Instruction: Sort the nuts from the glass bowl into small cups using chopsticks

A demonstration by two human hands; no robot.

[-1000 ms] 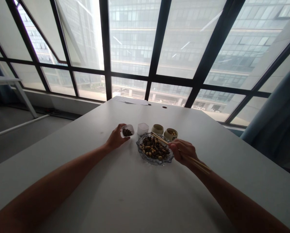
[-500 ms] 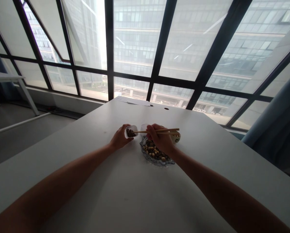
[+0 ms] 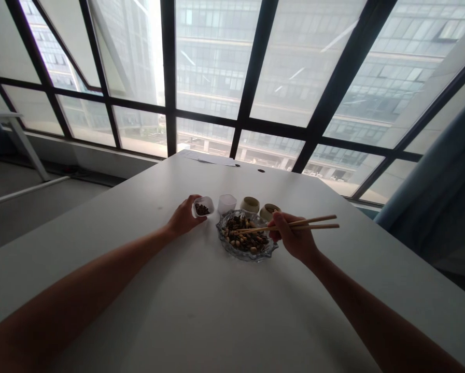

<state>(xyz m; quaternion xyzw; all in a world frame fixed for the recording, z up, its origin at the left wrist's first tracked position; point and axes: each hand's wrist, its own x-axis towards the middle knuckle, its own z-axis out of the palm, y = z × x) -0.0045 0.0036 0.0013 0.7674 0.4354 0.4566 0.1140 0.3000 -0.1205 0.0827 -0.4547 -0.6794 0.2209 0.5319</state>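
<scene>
My left hand (image 3: pixel 184 216) grips a small clear cup (image 3: pixel 208 203) with dark seeds in its bottom, tilted a little towards me. Wooden chopsticks (image 3: pixel 320 222) are held in my right hand (image 3: pixel 292 235), their tips down among the seeds and nuts in a scalloped glass bowl (image 3: pixel 243 254). Behind the bowl's left side is a second translucent cup (image 3: pixel 227 203). Two round greenish containers (image 3: pixel 250 204) stand behind its right side, the right one partly hidden by my right hand.
The white table (image 3: pixel 158 300) reaches towards tall windows. Papers (image 3: pixel 211 158) and two dark round spots lie at its far edge. Another white table (image 3: pixel 1 114) is at the far left, a blue curtain (image 3: pixel 422 191) at the right.
My right hand has moved right, and the chopstick tips have gone from the held cup to the bowl. The two greenish containers now show more fully. The view has shifted slightly.
</scene>
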